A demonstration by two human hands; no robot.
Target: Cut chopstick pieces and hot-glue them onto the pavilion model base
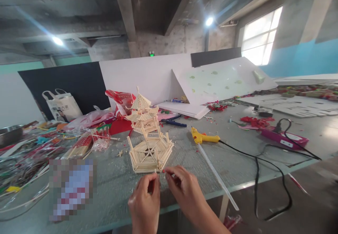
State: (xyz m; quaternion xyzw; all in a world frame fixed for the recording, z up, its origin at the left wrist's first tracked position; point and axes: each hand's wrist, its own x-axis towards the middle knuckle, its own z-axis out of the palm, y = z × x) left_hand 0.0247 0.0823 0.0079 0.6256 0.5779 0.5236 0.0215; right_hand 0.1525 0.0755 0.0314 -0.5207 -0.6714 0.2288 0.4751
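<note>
Both my hands meet near the table's front edge. My left hand [144,201] is pinched, fingertips up. My right hand [185,191] is also pinched, its fingertips touching the left's. Between them I hold a small thin stick [161,172], barely visible. Just beyond my fingers stands a hexagonal frame built of wooden sticks [151,152]. Behind that is a small pagoda of the same sticks [142,113], upright with a pointed roof.
A yellow glue gun [204,137] lies right of the frame, its black cord trailing off the table edge, with a clear glue stick [217,176] beside it. Red-tipped stick bundles [80,146] and plastic wrappers clutter the left. Blue pliers [173,121], a purple power strip [283,139], white boards [185,109] behind.
</note>
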